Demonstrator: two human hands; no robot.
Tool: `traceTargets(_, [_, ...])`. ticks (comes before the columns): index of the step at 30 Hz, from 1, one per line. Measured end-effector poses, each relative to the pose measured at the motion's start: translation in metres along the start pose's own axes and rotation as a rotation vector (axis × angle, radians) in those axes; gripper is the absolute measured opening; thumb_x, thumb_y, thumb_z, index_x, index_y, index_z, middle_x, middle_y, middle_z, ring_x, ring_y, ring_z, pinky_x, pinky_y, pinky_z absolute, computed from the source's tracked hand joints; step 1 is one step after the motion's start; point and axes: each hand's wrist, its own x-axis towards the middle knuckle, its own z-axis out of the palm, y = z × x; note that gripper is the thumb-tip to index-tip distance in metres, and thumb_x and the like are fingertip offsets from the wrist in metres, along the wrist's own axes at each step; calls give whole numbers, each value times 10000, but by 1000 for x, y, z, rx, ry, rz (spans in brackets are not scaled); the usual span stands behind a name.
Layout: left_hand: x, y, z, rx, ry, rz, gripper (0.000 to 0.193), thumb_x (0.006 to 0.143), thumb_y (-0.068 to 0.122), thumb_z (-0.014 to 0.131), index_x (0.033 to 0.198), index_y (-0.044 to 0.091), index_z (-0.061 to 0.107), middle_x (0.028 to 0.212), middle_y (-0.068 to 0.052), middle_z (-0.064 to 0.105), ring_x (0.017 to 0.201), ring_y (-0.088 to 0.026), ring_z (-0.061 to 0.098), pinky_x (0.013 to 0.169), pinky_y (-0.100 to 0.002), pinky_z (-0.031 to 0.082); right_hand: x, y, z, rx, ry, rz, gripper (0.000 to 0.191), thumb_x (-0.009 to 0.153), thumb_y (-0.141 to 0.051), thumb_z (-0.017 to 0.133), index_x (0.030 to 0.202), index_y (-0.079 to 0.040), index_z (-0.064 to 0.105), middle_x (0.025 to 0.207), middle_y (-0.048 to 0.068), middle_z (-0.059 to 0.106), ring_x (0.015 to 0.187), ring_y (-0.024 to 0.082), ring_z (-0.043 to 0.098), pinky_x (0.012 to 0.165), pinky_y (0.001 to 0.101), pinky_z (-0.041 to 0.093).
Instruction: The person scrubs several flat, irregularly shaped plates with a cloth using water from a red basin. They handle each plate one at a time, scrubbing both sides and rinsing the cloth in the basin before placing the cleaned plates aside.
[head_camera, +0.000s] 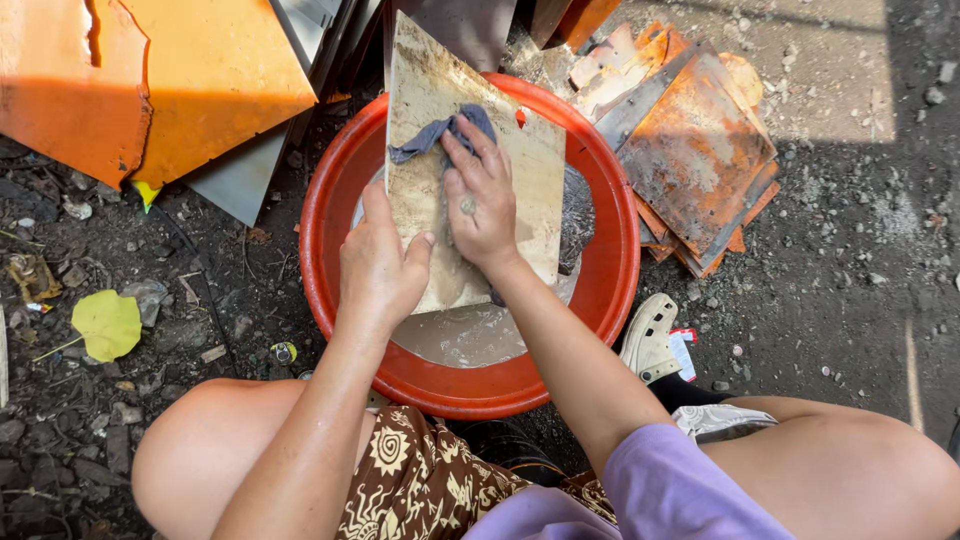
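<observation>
While we crouch over the basin, our right hand presses a crumpled blue-grey cloth flat against the face of a pale rectangular tile, fingers spread over the rag rather than clenched around it. Our left hand grips the tile's lower left edge, thumb across the front, holding it tilted with its bottom end down in the round red basin and its top corner leaning out past the far rim. Cloudy grey water sits in the bottom of the basin, touching the tile's lower end. We judge the wiping to be partway through: the tile's middle looks wet and fairly clean, while brownish grime shows near its top and along its left side. Beyond the basin to the right lies a stack of rusty orange tiles on the dirt ground, caked and apparently unwashed. To the left lean large orange panels, and a yellow-green leaf rests among rubble. A pale clog sits just beside the basin.
</observation>
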Motion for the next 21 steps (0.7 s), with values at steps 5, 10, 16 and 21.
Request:
traceTargets(5, [-3, -4, -3, -86, -16, -24, 557, 879, 86, 708, 1339, -16, 410, 1035, -270, 710, 814, -406, 719, 723, -474, 541, 31, 127, 2, -197, 67, 157, 296, 1070, -160, 566, 1336, -75, 663, 1416, 155, 628, 1381, 383, 542, 1195, 418, 396])
traceTargets(10, [-12, -11, 1, -102, 47, -62, 540, 883, 85, 718, 1325, -15, 424, 1072, -242, 725, 758, -338, 712, 671, -405, 534, -6, 193, -11, -269, 85, 283, 336, 1023, -106, 552, 1331, -43, 669, 1406, 202, 617, 1398, 417, 477, 1170, 449, 367])
traceTargets(16, [-27, -15, 9, -103, 91, -149, 561, 849, 77, 729, 1321, -12, 440, 1090, -239, 718, 784, -326, 719, 707, -423, 542, -90, 202, -31, -295, 161, 438, 283, 1016, -96, 520, 1242, -45, 683, 1339, 177, 659, 1282, 370, 572, 1116, 438, 415])
traceTargets(21, [-21, -8, 9, -156, 82, -249, 496, 829, 102, 730, 1247, 36, 473, 1056, -229, 733, 859, -383, 731, 775, -442, 550, -137, 181, -72, -400, 127, 490, 222, 967, -74, 533, 1109, -61, 704, 1131, 182, 708, 1082, 395, 631, 964, 470, 463])
